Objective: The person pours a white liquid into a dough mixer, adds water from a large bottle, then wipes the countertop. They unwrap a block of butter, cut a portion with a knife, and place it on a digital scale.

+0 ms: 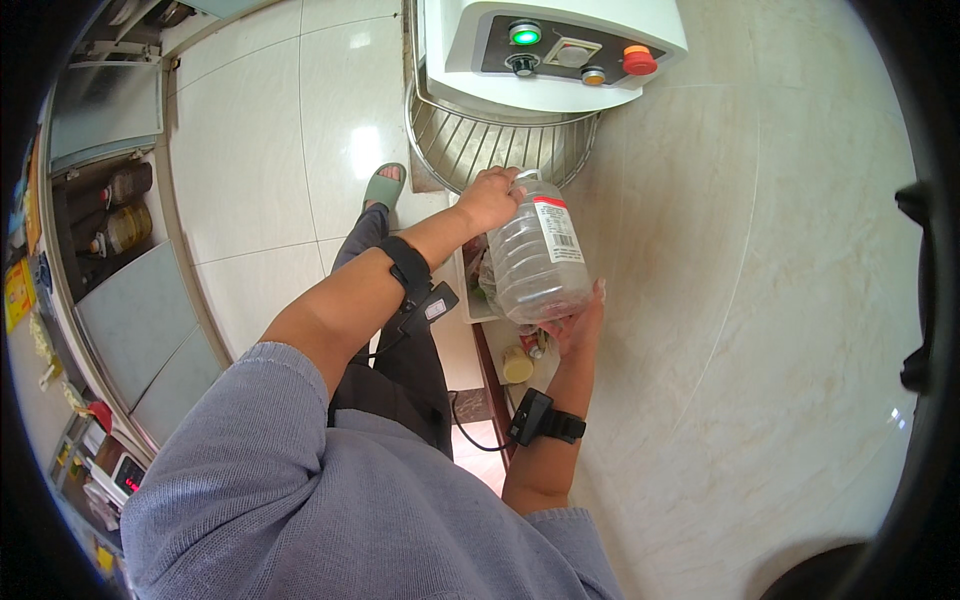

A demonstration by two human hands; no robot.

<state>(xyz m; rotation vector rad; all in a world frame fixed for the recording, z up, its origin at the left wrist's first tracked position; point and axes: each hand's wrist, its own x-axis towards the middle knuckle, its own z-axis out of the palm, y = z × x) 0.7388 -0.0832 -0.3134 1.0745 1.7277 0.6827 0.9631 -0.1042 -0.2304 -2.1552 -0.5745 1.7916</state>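
Note:
Near the picture's middle, a large clear ribbed plastic bottle (536, 255) with a red and white printed label is tilted between my two hands. My left hand (491, 196) grips its top end, beside the white handle at the neck. The base rests against my right hand (579, 321), whose palm and fingers are partly hidden behind it. Just beyond the bottle's top is the round wire guard (487, 142) of a white floor-standing mixer (465, 37). Its control panel (570, 56) has a lit green button, a black knob and a red stop button.
Below the bottle, a white tray (474, 311) holds plastic bags, partly hidden. A jar with a pale yellow lid (517, 364) stands by my right wrist. A pale marbled wall (675, 262) runs along the right. Cabinets (142, 315) with bottles inside line the left, across the tiled floor (240, 150).

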